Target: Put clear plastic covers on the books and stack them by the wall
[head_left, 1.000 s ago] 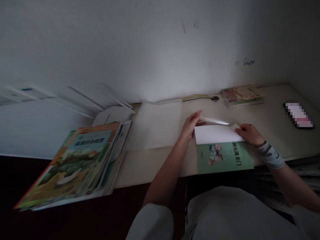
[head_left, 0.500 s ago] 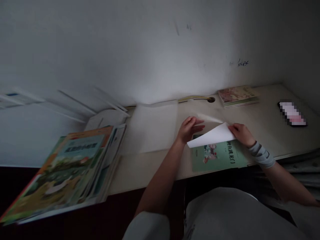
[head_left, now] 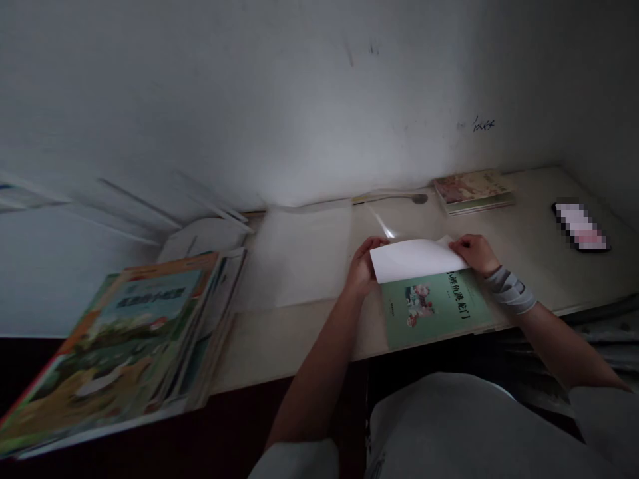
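Observation:
A green-covered book (head_left: 434, 313) with dark characters and a small coloured picture lies at the desk's front edge. Across its far part stands a white sheet (head_left: 417, 258), raised and slightly curved. My left hand (head_left: 361, 267) is closed at the sheet's left end, its fingers partly hidden behind the paper. At the other end my right hand (head_left: 476, 255), with a grey wrap (head_left: 511, 290) on the wrist, pinches the sheet's upper right corner. Just beyond the sheet, a clear shiny film (head_left: 383, 223) catches the light. Whether it joins the sheet, I cannot tell.
A tall stack of books (head_left: 130, 332) stands at the left. A large translucent sheet (head_left: 299, 253) lies on the desk (head_left: 279, 339). Near the wall are a small pile of books (head_left: 474, 191) and a cable hole (head_left: 419, 198). A phone (head_left: 582, 226) lies far right.
My left hand has gone from open fingers beside the sheet to closing on its left end. The sheet now stretches flatter between both hands, showing more of the green cover.

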Tool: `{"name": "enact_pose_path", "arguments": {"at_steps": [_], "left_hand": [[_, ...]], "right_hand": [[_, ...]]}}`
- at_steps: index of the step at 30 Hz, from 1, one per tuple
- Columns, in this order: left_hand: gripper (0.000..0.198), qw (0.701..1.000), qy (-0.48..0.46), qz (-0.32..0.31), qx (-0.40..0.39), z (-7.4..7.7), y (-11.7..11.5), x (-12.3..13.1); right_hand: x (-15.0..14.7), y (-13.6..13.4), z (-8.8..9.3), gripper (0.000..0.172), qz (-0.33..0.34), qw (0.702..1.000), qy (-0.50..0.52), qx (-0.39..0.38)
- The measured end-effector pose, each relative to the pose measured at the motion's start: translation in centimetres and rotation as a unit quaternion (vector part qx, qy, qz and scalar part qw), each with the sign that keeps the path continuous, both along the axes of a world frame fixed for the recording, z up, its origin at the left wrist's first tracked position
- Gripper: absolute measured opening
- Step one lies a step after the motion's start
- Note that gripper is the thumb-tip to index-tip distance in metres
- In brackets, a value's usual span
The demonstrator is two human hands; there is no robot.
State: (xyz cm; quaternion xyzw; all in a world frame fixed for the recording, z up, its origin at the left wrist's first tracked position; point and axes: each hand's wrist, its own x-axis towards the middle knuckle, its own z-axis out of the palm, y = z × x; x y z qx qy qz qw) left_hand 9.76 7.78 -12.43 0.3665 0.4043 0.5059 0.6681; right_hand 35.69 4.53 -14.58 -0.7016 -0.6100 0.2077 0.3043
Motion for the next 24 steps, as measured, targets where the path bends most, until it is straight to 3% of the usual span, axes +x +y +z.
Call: {"name": "enact_pose_path", "arguments": {"at_steps": [5, 10, 14, 20, 24], "left_hand": [[0.050, 0.998, 0.062, -0.016, -0.009, 0.1, -0.9, -0.6], [0.044, 0.987, 0.148, 0.052, 0.025, -0.6, -1.8, -1.0], [0.045, 0.990, 0.139, 0.029, -0.017, -1.4, -2.4, -1.0], [0.025, 0.970, 0.236, 0.018, 0.051, -3.0, -2.1, -0.9], [0.016, 0.960, 0.267, 0.038, 0.076, -3.8, -1.5, -0.6]], "right_hand": [[-0.5, -0.3, -0.6, 0.030, -0.038, 0.993, -0.043, 0.099], [-0.5, -0.7, -0.6, 0.030, -0.023, 0.990, -0.023, 0.140], [-0.5, -1.0, -0.5, 0.030, -0.038, 0.989, 0.004, 0.141], [-0.8, -1.0, 0.0, 0.036, -0.068, 0.983, 0.086, 0.150], [-0.6, -1.3, 0.0, 0.046, -0.032, 0.984, 0.169, 0.047]]}}
